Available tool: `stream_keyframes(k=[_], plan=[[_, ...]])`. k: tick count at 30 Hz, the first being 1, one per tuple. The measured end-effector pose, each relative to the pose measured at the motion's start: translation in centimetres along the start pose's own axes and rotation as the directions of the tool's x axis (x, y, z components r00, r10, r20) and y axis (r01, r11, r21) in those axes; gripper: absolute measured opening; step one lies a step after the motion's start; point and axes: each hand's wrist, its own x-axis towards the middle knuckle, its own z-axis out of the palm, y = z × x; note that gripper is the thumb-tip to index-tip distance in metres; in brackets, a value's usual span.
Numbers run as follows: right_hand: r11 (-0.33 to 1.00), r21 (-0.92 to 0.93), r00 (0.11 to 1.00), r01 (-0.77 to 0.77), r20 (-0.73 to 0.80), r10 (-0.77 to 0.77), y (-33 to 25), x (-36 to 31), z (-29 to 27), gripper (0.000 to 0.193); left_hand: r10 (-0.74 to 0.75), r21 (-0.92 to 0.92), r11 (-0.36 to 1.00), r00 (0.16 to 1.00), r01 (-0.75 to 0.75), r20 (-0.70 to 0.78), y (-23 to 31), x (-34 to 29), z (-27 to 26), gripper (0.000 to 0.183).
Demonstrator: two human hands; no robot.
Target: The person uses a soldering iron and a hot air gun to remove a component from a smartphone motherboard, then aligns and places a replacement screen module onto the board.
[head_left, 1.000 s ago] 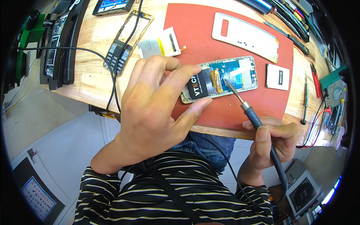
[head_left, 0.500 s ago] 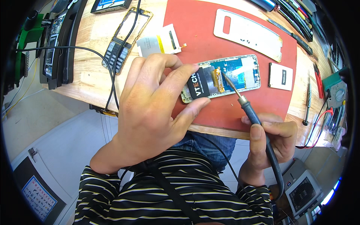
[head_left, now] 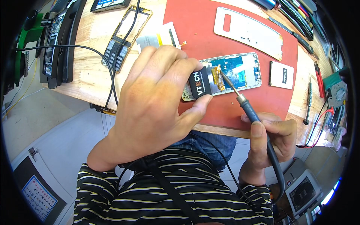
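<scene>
Soldering iron (head_left: pixel 252 112), 1: clamped in right hand (head_left: pixel 283 138); tip at amber ribbon connector (head_left: pixel 218 78), contact unclear. Opened phone (head_left: pixel 250 63), 1: blue circuit board (head_left: pixel 231 66) exposed, on red mat (head_left: pixel 258 101). Black-labelled panel (head_left: pixel 200 81), 1: over phone's left end, pinched across by left hand (head_left: pixel 153 88). White back cover (head_left: pixel 247 33), 1: beyond phone.
</scene>
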Motion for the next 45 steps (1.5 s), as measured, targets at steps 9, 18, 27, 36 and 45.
stream_keyframes(k=[9,18,27,36,45], plan=[[0.997,0.058,0.998,-0.057,-0.014,0.058,-0.09,0.14,-0.10,0.029,-0.034,-0.074,0.997,0.999,0.036,0.029,0.21,0.66,-0.15,0.045],[0.995,0.087,0.999,-0.039,-0.010,0.040,0.13,0.18,-0.10,0.029,0.018,-0.066,0.998,0.998,-0.014,0.053,0.04,0.93,-0.31,0.046],[0.997,0.057,0.998,-0.055,-0.004,0.056,-0.07,0.19,-0.10,0.029,0.048,-0.038,0.998,0.998,-0.047,0.032,-0.06,0.75,-0.08,0.047],[0.999,0.038,1.000,-0.015,-0.009,0.015,0.21,0.10,-0.03,0.031,0.070,-0.011,0.998,0.997,-0.070,0.019,-0.06,0.64,-0.06,0.048],[0.999,0.026,1.000,-0.024,0.007,0.024,0.04,0.23,0.09,0.030,0.078,-0.002,0.997,0.997,-0.078,0.014,-0.11,0.57,0.06,0.049]])
